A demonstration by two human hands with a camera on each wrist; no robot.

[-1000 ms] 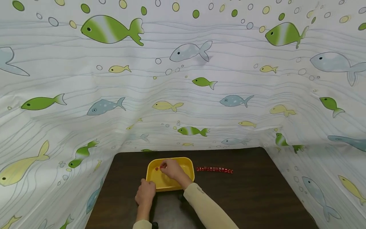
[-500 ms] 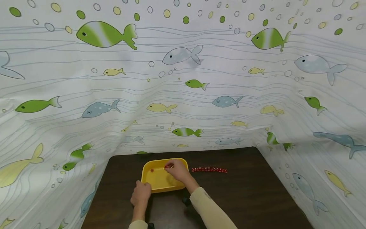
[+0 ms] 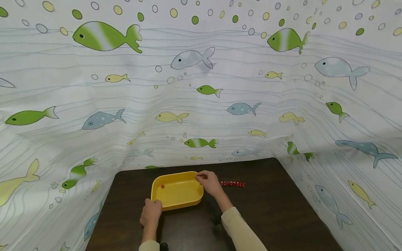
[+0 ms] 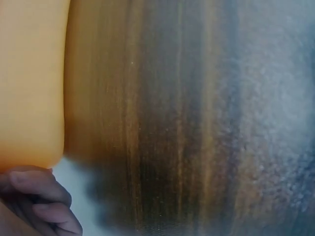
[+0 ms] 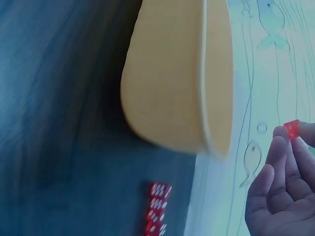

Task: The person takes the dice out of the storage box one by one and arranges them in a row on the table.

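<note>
In the head view a yellow tray (image 3: pixel 177 195) sits on the dark table, one red die (image 3: pixel 162 186) lying in its far left part. My left hand (image 3: pixel 151 212) grips the near left corner of the tray; curled fingers (image 4: pixel 42 189) show at that corner in the left wrist view. Over the tray's far right corner is my right hand (image 3: pixel 209 183), which pinches a second red die (image 5: pixel 291 129) between thumb and fingertips. A row of several red dice (image 3: pixel 233 183) lies on the table just right of that hand, its left end hidden behind the hand.
The brown wooden table (image 3: pixel 270 212) ends at its back edge against a white cloth (image 3: pixel 207 122) printed with fish, which also hangs at both sides. A dark wrist strap piece (image 3: pixel 216 219) shows beside the right sleeve.
My right hand has lifted a die from inside the tray and moved right with it to the far right corner. The left hand keeps its hold; the whole head view has shifted slightly.
</note>
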